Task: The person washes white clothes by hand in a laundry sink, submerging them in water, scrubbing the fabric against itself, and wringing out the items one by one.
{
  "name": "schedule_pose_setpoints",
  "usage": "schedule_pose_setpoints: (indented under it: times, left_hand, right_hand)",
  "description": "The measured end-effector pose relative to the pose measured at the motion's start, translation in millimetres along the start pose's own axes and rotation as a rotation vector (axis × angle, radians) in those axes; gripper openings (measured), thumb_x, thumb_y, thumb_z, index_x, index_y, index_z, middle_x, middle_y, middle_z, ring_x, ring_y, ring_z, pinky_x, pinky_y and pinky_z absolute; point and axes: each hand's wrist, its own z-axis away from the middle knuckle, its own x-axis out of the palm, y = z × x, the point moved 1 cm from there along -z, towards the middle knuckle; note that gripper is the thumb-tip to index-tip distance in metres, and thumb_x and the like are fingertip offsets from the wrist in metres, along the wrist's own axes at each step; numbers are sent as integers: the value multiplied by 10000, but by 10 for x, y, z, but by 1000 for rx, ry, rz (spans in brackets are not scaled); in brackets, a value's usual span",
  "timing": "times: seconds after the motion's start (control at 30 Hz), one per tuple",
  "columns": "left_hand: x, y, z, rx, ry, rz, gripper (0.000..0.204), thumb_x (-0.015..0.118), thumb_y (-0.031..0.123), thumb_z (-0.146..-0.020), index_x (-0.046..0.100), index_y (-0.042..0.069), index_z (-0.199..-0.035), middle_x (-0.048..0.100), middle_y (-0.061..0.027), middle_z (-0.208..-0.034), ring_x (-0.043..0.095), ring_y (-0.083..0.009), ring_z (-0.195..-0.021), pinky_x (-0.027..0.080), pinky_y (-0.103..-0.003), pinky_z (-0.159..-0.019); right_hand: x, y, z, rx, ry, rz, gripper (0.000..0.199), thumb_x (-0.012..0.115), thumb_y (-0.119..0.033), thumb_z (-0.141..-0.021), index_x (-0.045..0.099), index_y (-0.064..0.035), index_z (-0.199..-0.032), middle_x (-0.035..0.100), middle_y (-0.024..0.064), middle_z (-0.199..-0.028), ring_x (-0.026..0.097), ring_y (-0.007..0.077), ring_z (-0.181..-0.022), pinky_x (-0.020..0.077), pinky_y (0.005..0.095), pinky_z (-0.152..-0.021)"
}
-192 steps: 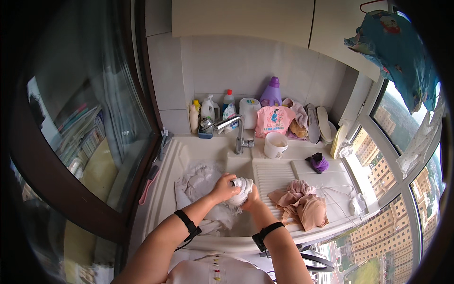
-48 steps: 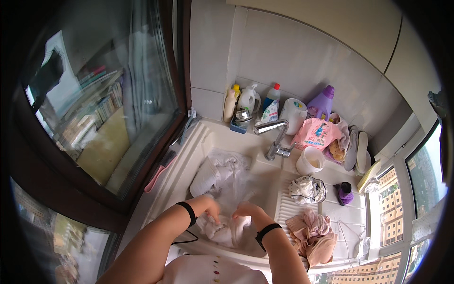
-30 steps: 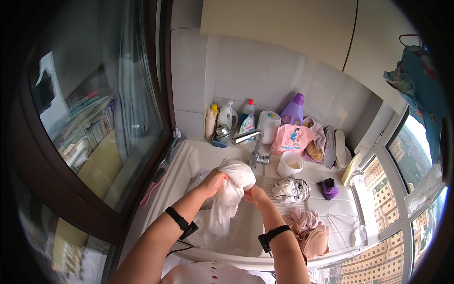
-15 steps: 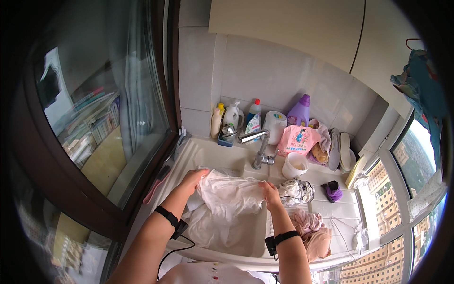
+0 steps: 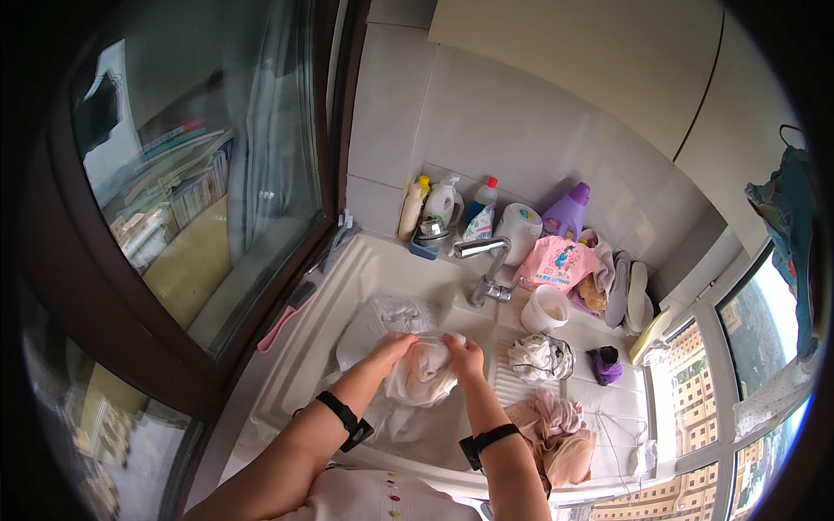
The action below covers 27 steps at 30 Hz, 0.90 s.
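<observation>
Now both hands bunch the white garment (image 5: 423, 375) over the sink (image 5: 295, 373).
Left hand (image 5: 393, 347) and right hand (image 5: 465, 354) (fingers clamped on cloth), faucet (image 5: 486, 260) just beyond the fingertips.

One view only, from camera on my head, left of pair. Looks steeply down and forward over sink (image 5: 287, 382) toward tiled wall. Fisheye: window frame and sink edges bow near rim, dark vignette around. Close range; my forearms enter from lower edge, my left hand (image 5: 393, 345) and right hand (image 5: 466, 354) near centre.
</observation>
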Motion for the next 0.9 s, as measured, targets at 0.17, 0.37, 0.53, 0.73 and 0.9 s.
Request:
schedule_pose_setpoints:
  times: [0.17,0.37,0.53,0.73,0.9]
  left_hand:
    - [263,15,354,-581,262,339,720,418,567,-828,260,102,-1353,299,-154,-1368,350,-348,-1212,283,-605,-935]
    - [-208,-538,-392,-224,-442,938,433,374,436,-884,535,86,-1080,558,-118,-1078,539,-265,-1008,437,-437,-851]
    - [84,-521,-212,-135,-257,1019,340,376,302,-881,542,39,-1019,577,-124,-1015,565,-257,-937,458,-402,-820]
    - [374,-285,69,30,68,763,308,356,205,-876,509,6,-1054,557,-133,-1058,558,-258,-961,460,-445,-811]
    - [459,-226,233,-99,154,614,461,390,412,-870,472,45,-1138,526,-128,-1141,492,-304,-1084,393,-524,-903]
  right_hand:
    - [216,-302,344,-398,101,559,350,651,-212,-647,628,-46,-954,624,122,-844,583,305,-820,455,354,-748]
    - [828,-516,1019,-895,-17,555,171,695,-178,-648,595,-50,-699,605,90,-768,573,293,-728,463,353,-649]
    - [717,-336,1000,-907,75,544,234,672,-285,-684,595,-67,-648,611,101,-662,587,309,-643,478,373,-585]
    - [314,-123,317,-401,209,529,336,607,-342,-718,592,-8,-747,595,184,-695,579,357,-699,458,399,-643]
    - [107,-112,115,-164,206,376,394,635,-392,-718,603,-22,-848,623,168,-784,610,314,-768,462,383,-687]
